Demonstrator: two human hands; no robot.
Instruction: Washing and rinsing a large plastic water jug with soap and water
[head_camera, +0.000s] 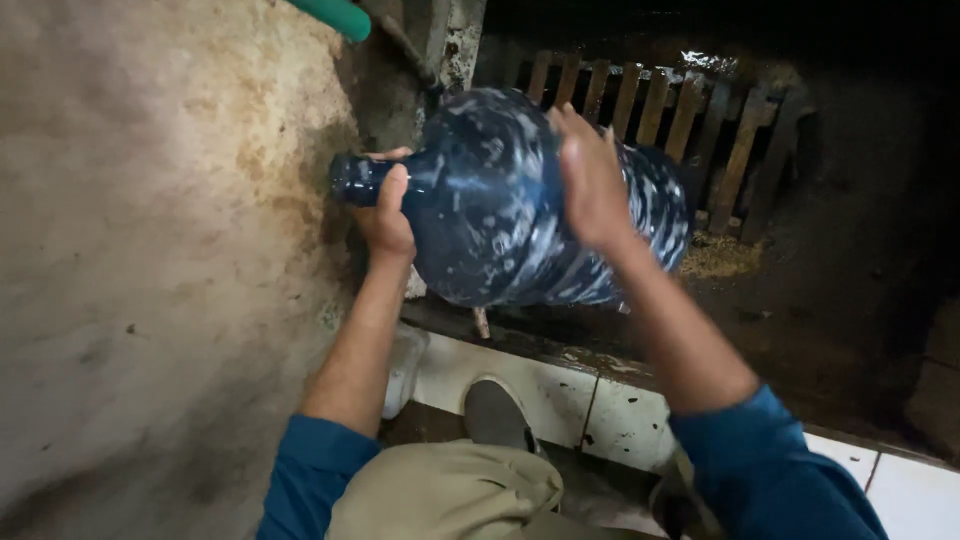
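The big blue water jug (520, 200) lay on its side in the air, its neck pointing left and its base to the right. Its see-through plastic was streaked and spotted with white foam all over. The left hand (385, 215) gripped the narrow neck near the mouth, and the right hand (590, 180) pressed flat against its rounded shoulder from above.

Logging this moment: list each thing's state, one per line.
Blue water jug: held sideways, foam streaks inside.
Jug neck: pointing left, gripped.
Left hand: closed around neck.
Right hand: flat on the jug's body.
Wooden grate: wet, dirty.
Green hose: no water seen.
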